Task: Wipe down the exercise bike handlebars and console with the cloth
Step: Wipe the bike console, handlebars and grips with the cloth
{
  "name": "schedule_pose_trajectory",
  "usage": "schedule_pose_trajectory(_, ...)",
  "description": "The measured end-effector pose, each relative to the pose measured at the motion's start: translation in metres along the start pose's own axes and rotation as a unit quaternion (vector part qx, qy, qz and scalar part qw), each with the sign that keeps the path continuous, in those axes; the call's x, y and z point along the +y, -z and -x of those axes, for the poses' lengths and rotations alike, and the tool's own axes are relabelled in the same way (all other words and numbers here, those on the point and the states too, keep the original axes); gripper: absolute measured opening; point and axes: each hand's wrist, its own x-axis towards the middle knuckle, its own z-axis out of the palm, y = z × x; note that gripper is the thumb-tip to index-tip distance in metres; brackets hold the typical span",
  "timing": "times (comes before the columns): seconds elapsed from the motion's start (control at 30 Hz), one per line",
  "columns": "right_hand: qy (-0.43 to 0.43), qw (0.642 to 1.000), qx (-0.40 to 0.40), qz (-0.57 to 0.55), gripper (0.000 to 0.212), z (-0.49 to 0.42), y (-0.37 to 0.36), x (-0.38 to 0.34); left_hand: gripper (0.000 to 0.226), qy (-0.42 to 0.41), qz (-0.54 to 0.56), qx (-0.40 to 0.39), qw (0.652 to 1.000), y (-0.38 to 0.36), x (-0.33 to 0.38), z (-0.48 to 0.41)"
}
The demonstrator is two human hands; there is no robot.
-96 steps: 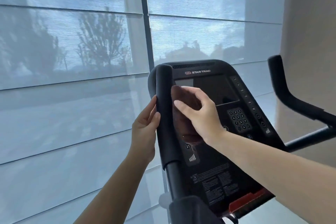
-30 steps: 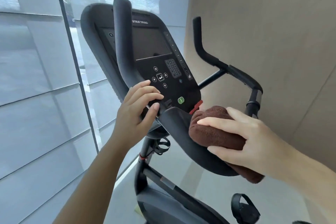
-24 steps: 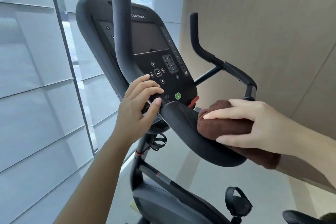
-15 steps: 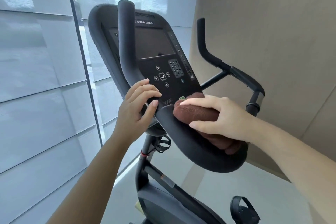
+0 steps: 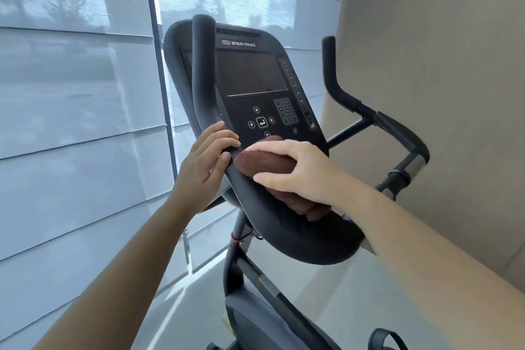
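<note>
Console (image 5: 250, 79) reads "STAR TRAC"; right hand (image 5: 301, 170) grips cloth (image 5: 264, 162)

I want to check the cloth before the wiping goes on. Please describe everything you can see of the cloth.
The cloth is dark brown and looks like soft, fuzzy terry. It is bunched into a thick roll, not spread flat. It lies on the padded black handlebar, just below the console, and its upper edge reaches the console's lower part. The right hand grips it from above, covering its right part. The left hand holds the handlebar beside it.
</note>
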Motion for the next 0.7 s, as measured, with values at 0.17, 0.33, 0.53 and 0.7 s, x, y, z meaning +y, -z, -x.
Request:
schedule_pose_trajectory(0.17, -0.035, 0.999, -0.034, 0.014, 0.047, 0.039, 0.022, 0.013, 0.038, -0.001, 0.006, 0.004, 1.0, -0.002, -0.002, 0.001)
schedule_pose_trajectory(0.33, -0.109, 0.991, 0.01, 0.073, 0.044, 0.077, 0.024, 0.012, 0.037, -0.04, -0.005, 0.008, 0.999, -0.003, -0.013, 0.0)
schedule_pose_trajectory(0.53, -0.112, 0.977, 0.167, 0.072, 0.04, 0.039, -0.007, -0.038, 0.033, -0.123, 0.025, -0.015, 0.992, 0.004, -0.028, -0.007)
schedule_pose_trajectory(0.7, -0.139, 0.933, 0.202, 0.263, 0.042, 0.01, -0.064, -0.062, 0.034, -0.174, 0.029, -0.04, 0.984, 0.008, -0.044, -0.016)
